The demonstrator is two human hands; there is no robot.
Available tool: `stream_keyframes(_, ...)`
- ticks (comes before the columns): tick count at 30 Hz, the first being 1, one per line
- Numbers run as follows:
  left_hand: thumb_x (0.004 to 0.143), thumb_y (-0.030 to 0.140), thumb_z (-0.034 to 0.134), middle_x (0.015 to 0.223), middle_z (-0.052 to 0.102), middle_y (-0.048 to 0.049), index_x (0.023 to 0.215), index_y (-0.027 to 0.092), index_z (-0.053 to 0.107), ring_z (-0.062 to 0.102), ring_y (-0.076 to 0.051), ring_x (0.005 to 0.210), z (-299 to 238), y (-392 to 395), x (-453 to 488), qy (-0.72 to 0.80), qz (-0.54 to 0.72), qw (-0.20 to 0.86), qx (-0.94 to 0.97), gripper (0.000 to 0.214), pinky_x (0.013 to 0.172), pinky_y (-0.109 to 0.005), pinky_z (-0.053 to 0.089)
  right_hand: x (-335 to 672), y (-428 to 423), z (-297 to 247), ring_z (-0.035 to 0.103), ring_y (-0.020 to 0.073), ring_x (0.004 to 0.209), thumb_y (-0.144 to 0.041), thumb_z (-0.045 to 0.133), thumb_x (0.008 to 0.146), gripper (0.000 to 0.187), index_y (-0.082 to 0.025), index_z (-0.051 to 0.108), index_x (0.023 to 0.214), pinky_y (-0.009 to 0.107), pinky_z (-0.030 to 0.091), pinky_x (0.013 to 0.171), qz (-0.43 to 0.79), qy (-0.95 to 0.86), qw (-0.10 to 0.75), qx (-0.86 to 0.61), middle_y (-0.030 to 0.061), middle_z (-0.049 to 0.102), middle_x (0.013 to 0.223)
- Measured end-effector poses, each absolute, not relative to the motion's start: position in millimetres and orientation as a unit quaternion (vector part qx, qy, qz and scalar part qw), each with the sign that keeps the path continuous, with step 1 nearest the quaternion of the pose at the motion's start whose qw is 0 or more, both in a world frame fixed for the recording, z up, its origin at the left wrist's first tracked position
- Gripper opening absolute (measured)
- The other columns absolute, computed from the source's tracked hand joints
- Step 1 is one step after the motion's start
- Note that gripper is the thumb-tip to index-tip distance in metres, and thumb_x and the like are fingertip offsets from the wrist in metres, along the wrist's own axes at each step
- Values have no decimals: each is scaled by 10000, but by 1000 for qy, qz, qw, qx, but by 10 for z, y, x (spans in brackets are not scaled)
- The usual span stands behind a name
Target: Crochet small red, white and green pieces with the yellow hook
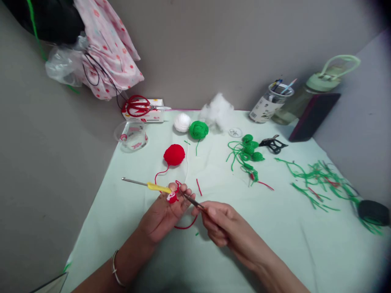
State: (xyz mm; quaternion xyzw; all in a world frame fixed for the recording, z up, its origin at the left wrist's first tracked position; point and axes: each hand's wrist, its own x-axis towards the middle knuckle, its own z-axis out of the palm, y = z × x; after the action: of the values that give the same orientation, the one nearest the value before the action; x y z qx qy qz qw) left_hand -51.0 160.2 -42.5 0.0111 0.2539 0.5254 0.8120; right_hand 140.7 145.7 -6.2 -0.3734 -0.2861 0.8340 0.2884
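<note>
My left hand (163, 215) pinches a small red crocheted piece (172, 197) with white marks, and a yellow-handled crochet hook (146, 185) sticks out to the left across its fingers. Red yarn (185, 226) loops from the piece under my hands; another strand runs up to a red yarn ball (174, 155). My right hand (220, 224) is closed on a thin metal needle or hook (192, 200) whose tip points at the red piece.
The pale green table (275, 228) holds a green yarn ball (198, 130), a white ball (182, 122), stuffing (217, 110), green crocheted pieces (250, 150), green yarn scraps (320, 181), a black clip (273, 144), red scissors (139, 106) on a box, a plastic cup (132, 136), a pen jar (270, 103) and a bottle (314, 91).
</note>
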Motion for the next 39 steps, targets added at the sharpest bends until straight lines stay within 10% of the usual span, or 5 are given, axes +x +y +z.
stream_keyframes(11,742,223,953,919,745,13,712,206,723,756,-168,971,-424,1573,-522,232,507,829,39,233,887,-265,626,1301,1417,-143,161,22,482,-650,767,859,539,-176,535,749,238,70,460,849,-245,285,-371,-111,315,586)
stream_keyframes(39,709,202,971,855,722,8,591,201,709,730,-123,891,-591,1590,-581,278,540,792,58,287,918,-218,588,1151,1382,-370,216,59,502,-587,889,755,473,-168,769,937,248,168,489,839,-147,309,-423,-108,325,515)
